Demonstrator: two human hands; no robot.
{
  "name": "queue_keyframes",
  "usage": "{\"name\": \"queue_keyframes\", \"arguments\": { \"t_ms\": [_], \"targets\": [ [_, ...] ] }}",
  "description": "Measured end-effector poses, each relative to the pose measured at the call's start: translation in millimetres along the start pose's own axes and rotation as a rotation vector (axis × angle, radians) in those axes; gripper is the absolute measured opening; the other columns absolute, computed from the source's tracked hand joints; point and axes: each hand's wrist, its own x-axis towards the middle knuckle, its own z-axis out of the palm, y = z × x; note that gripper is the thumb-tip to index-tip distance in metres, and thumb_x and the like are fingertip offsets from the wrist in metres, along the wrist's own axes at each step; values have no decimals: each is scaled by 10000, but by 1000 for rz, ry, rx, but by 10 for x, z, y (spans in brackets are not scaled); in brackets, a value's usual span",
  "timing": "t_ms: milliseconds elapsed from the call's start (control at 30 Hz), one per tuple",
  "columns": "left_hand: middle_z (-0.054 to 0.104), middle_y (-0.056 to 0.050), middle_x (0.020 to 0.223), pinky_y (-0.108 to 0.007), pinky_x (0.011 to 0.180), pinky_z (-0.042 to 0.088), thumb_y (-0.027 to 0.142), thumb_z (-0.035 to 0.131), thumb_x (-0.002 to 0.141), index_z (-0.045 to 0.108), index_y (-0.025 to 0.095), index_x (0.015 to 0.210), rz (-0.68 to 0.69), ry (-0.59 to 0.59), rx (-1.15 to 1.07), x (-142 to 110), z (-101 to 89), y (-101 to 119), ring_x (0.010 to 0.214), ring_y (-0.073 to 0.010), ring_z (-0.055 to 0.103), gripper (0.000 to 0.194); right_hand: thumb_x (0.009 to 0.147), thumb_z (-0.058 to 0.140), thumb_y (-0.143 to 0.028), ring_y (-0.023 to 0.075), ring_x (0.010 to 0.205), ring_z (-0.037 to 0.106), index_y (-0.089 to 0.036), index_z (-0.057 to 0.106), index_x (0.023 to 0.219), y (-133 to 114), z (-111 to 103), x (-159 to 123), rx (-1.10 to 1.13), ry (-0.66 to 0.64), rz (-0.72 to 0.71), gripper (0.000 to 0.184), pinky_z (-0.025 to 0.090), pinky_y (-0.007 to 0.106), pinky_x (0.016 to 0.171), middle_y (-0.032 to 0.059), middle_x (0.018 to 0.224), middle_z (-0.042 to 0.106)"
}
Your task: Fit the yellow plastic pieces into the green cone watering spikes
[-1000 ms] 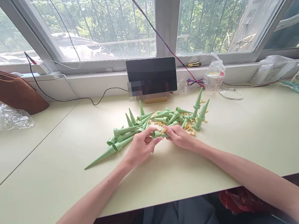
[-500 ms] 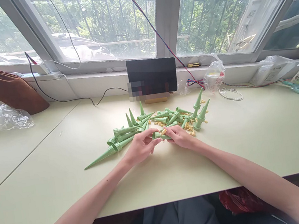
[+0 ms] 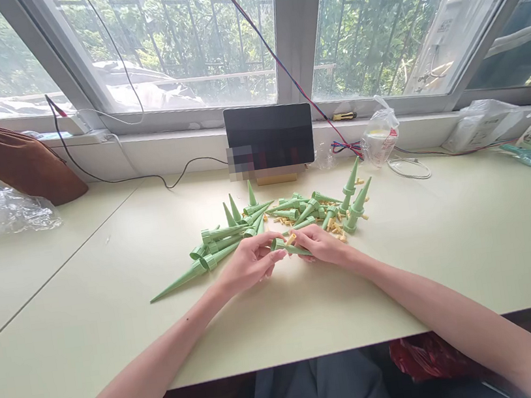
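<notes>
A green plastic watering spike (image 3: 297, 249) lies across between my two hands, its open collar to the left and its point to the right. My left hand (image 3: 254, 256) is closed on the collar end with thumb and fingers. A small yellow valve (image 3: 290, 239) sits at the spike's side, just beyond the collar. My right hand (image 3: 318, 243) pinches at the valve, with the spike's pointed end passing under its fingers. Whether the valve is seated in the spike cannot be made out.
Green spikes (image 3: 225, 243) lie piled to the left, some upright. More spikes and loose yellow valves (image 3: 336, 228) lie to the right. Behind them stands a dark screen (image 3: 270, 136) on a stand. A bagged cup (image 3: 380, 140) and a coiled white cable (image 3: 409, 169) sit at the back right.
The spike's pointed end has swung down toward me and shows below my right fingers. My right hand has shifted slightly; my left hand keeps its grip.
</notes>
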Motion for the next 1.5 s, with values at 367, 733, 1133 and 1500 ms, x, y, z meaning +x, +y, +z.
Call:
{"name": "queue_keyframes", "arguments": {
  "t_ms": [367, 733, 1133, 1500],
  "targets": [
    [608, -1, 677, -222, 475, 407, 431, 615, 891, 618, 170, 1223, -31, -73, -2, -13, -25, 14, 455, -81, 475, 423, 963, 375, -614, 82, 470, 329, -164, 467, 546, -27, -30, 10, -93, -11, -29, 620, 284, 236, 482, -31, 513, 399],
    [524, 30, 644, -206, 478, 375, 380, 576, 908, 638, 174, 1206, -32, -149, -10, -32, -29, 95, 466, -69, 433, 367, 989, 380, -543, 78, 458, 380, -157, 470, 517, -58, -51, -3, -90, -73, -64, 616, 324, 229, 518, -23, 492, 455],
    [506, 24, 656, -206, 463, 337, 422, 588, 903, 650, 148, 1169, -19, -274, -35, -26, -54, 95, 467, -63, 397, 387, 938, 481, -554, 85, 471, 385, -134, 649, 644, 0, -100, 9, -111, -103, -43, 539, 299, 227, 498, -29, 508, 456],
    [374, 61, 561, -205, 430, 236, 454, 616, 878, 658, 124, 1011, -61, -423, -120, -29, -50, 96, 457, -64, 305, 358, 840, 653, -497, 99, 546, 423, -132, 697, 698, 1, -90, 18, -77, -110, -45, 395, 302, 229, 512, -17, 576, 518]
  ]
}}
